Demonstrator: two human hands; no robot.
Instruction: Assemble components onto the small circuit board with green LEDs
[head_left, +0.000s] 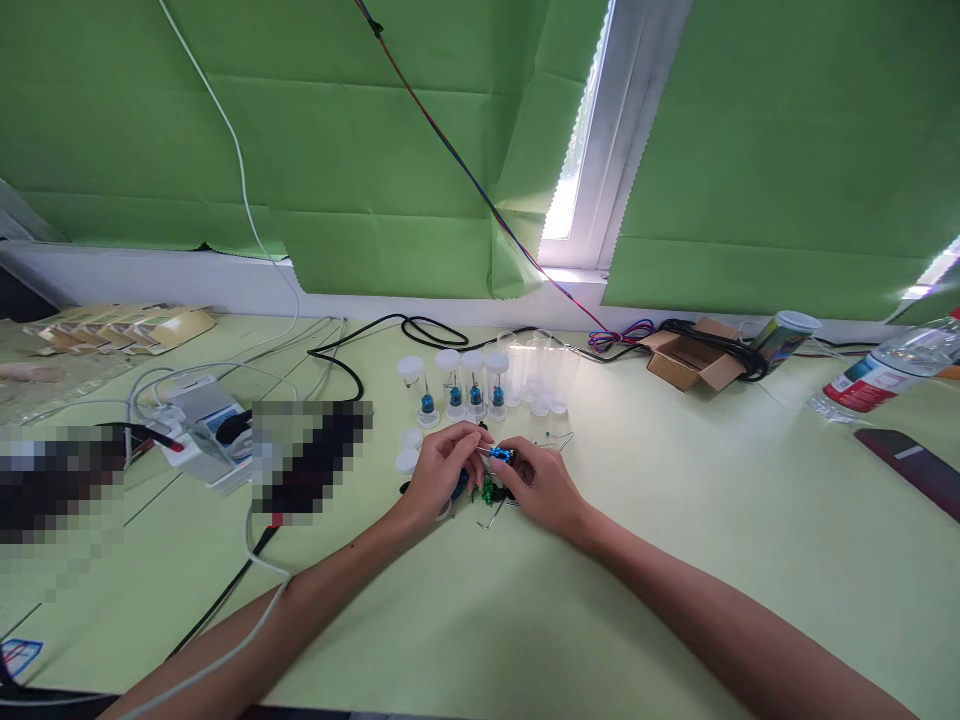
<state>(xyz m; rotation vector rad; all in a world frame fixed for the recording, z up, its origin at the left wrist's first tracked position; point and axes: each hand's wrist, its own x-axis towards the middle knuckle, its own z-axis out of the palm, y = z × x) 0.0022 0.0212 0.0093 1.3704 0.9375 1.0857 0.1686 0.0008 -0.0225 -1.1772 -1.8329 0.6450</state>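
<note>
In the middle of the table, my right hand [541, 482] pinches a small bright-blue and black part [501, 455] between thumb and fingers. Facing it, my left hand [448, 468] is closed on a thin metal rod [484, 450] whose end meets the blue part. Under and between the hands lie green pieces [489, 490], small black pieces and bent metal wires [491, 517], partly covered by my fingers. Just behind stand several clear tubes with white caps [448, 375], each with a blue and black piece inside.
More clear tubes [544, 375] stand to their right. White caps [407, 460] lie beside my left hand. A power strip [206, 430] with cables is at left. An open cardboard box [690, 362], a water bottle [885, 375] and a dark phone-like slab [915, 465] are at right.
</note>
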